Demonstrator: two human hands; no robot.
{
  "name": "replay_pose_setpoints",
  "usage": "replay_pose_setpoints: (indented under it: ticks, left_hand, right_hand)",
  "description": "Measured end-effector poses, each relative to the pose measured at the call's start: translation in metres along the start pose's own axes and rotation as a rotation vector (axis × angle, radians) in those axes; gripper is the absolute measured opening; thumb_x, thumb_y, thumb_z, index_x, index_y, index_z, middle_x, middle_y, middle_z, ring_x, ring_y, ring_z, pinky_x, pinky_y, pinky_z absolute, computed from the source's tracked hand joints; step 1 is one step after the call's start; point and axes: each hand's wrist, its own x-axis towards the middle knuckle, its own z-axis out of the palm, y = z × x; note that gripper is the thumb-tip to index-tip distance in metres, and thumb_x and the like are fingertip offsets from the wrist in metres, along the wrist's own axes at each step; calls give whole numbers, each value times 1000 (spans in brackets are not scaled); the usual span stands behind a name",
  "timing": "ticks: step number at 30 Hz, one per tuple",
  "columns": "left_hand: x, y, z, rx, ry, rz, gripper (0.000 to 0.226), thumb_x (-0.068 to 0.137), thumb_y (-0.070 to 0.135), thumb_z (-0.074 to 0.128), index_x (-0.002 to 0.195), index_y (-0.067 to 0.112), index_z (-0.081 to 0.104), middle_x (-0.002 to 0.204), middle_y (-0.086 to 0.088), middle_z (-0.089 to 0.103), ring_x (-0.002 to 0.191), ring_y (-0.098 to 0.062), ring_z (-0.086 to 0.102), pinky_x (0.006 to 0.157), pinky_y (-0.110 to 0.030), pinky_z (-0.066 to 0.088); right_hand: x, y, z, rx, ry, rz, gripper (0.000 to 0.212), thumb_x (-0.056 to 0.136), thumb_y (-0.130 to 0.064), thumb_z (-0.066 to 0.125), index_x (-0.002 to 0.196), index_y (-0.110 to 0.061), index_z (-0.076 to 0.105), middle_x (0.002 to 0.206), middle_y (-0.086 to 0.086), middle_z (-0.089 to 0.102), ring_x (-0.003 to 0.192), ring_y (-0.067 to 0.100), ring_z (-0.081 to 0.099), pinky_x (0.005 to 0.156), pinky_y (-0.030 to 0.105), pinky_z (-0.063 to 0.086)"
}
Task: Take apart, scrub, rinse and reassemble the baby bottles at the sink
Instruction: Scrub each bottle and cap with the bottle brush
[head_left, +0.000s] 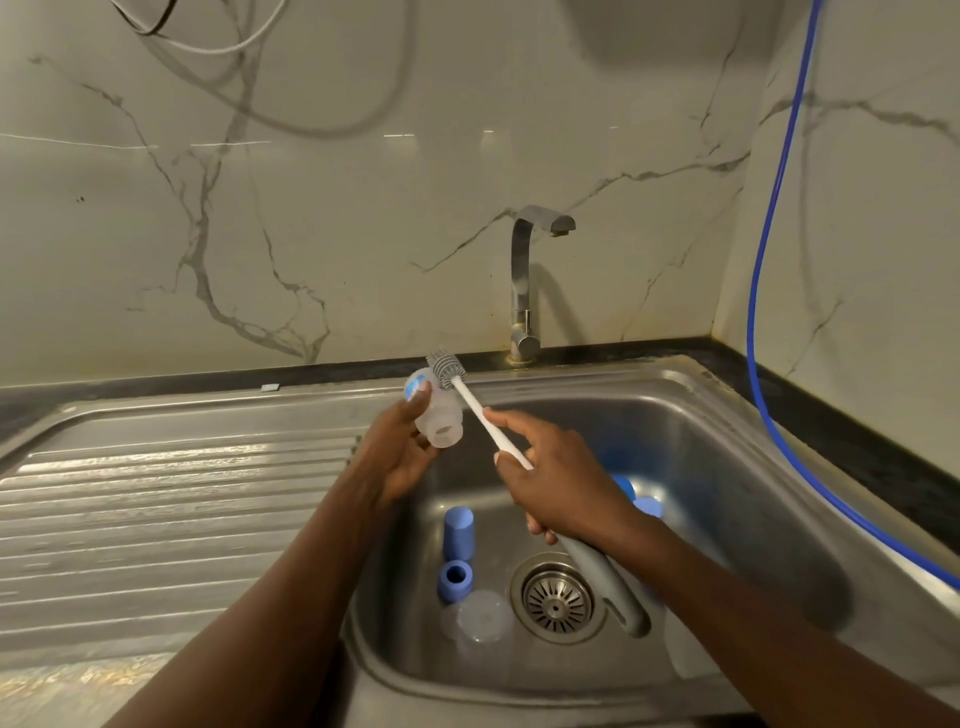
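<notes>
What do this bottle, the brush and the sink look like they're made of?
The bottle seems translucent matte plastic: its inside shows cloudily through the wall. The brush has a head that looks like grey silicone or rubber, thick moulded ribs rather than bristles, on a white, probably plastic stem. The sink looks like brushed stainless steel, with soft streaky reflections.

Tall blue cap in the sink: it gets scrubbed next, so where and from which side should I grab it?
Probably from above, pinching its upper side wall on the left and right. The cap stands upright on the sink floor, so its round wall is open to a top-down pinch. The ring sits right by its near side, so coming in from the front is crowded.
</notes>
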Motion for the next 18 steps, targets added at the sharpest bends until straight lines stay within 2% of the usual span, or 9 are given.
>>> replay_pose_setpoints:
  ticks: [3, 6, 9, 11, 13, 15, 18]
  left_hand:
    - [3, 4, -7, -42, 124, 105, 35, 102, 18, 50, 134, 5, 48, 115, -19, 61, 86, -24, 66, 67, -36, 59]
    - [5, 10, -19, -108, 182, 178, 43, 105, 15, 43, 146, 6, 33, 129, -22, 50, 89, -25, 61, 68, -39, 57]
    - [5, 15, -23, -155, 204, 176, 43, 106, 19, 40, 146, 8, 34, 133, -22, 46, 90, -28, 57, 67, -38, 58]
    - [4, 16, -20, -186, 209, 160, 44, 105, 21, 40, 146, 6, 36, 139, -24, 45, 91, -30, 56, 74, -38, 54]
    - [6, 16, -20, -206, 212, 137, 47, 105, 24, 40, 147, 4, 36, 144, -25, 44, 90, -30, 57, 76, -36, 51]
    - [5, 16, -22, -202, 211, 128, 47, 105, 24, 39, 147, 3, 35, 140, -24, 46, 90, -30, 58, 74, -35, 54]
    - [3, 15, -24, -223, 164, 159, 39, 106, 21, 39, 139, 1, 39, 121, -22, 54, 90, -28, 59, 69, -35, 59]
  right_hand:
    - [-6, -4, 1, -32, -64, -25, 49, 94, -18, 48, 138, -39, 46, 67, -2, 56, 32, 7, 51, 35, 20, 41]
    - [-15, -8, 2, -65, -157, -52, 49, 92, -17, 49, 135, -41, 48, 67, -2, 58, 32, 8, 52, 34, 19, 41]
    - [-23, -13, 3, -110, -190, -96, 48, 91, -17, 50, 134, -39, 51, 67, -7, 56, 32, 5, 52, 32, 16, 38]
    - [-25, -13, 5, -134, -156, -133, 48, 92, -16, 51, 136, -35, 52, 70, -9, 56, 35, 1, 53, 33, 13, 37]
    - [-24, -14, 6, -128, -134, -134, 48, 92, -15, 50, 135, -36, 53, 70, -6, 59, 33, 4, 52, 33, 16, 39]
    - [-23, -14, 6, -105, -141, -109, 49, 91, -16, 49, 134, -40, 52, 71, -4, 61, 31, 9, 52, 33, 20, 41]
    - [-21, -13, 4, -68, -134, -93, 50, 92, -16, 49, 136, -41, 50, 65, -5, 59, 31, 9, 53, 32, 19, 40]
